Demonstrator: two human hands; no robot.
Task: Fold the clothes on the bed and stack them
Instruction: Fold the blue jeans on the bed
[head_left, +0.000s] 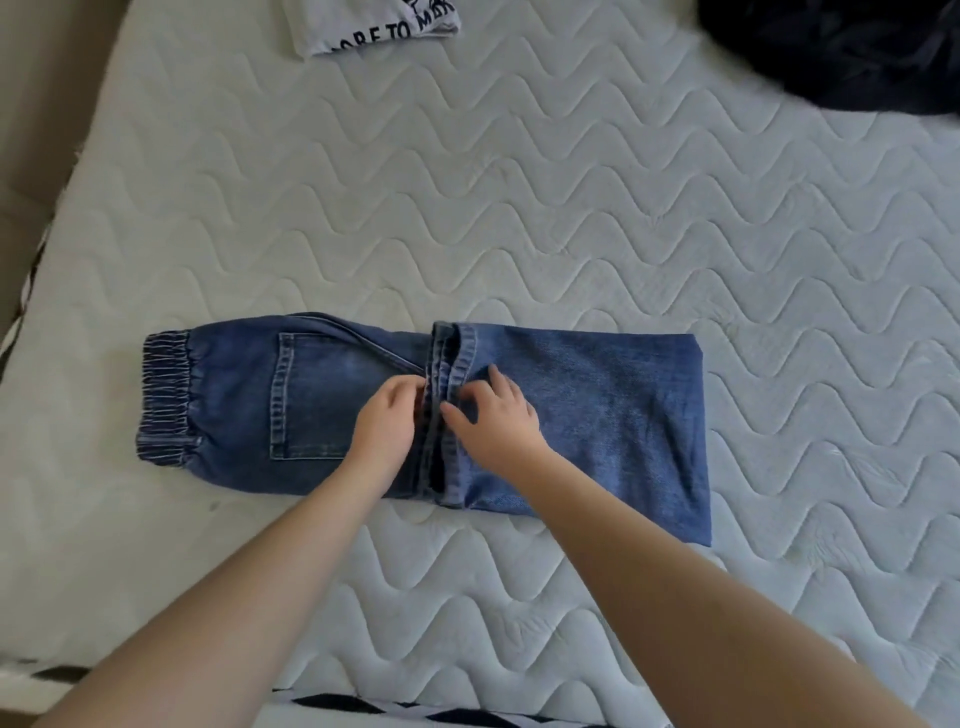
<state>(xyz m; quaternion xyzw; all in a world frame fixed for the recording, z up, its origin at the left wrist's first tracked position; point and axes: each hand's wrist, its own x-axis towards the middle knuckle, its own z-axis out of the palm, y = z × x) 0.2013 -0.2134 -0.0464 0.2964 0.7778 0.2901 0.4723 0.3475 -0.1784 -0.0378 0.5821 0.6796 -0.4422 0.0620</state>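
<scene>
Risk: the hems (449, 405) could slip back towards 3 o'clock if both hands let go together, since stiff denim springs open; a crooked next fold would make the bundle lopsided and the stack unsteady
Cause: the leg ends lie doubled and bunched at the middle, not flat, so the layers may shift when lifted
Jeans (426, 415): blue denim, lying across the bed (571, 208) at centre, elastic waistband at 9 o'clock, back pocket showing, legs folded over from 3 o'clock so the hems meet the seat
Left hand (387, 421): fingers curled at the hem edge, seemingly pinching it; the grip itself is hidden
Right hand (493, 415): fingers spread and fairly straight, pressing the folded leg just beside the hems
Stage: my guess is one fold done, another needed before stacking
Shirt (374, 26): pale, printed lettering, folded at 12 o'clock, well apart
Dark clothes (841, 47): heap at 1 o'clock, unfolded
</scene>
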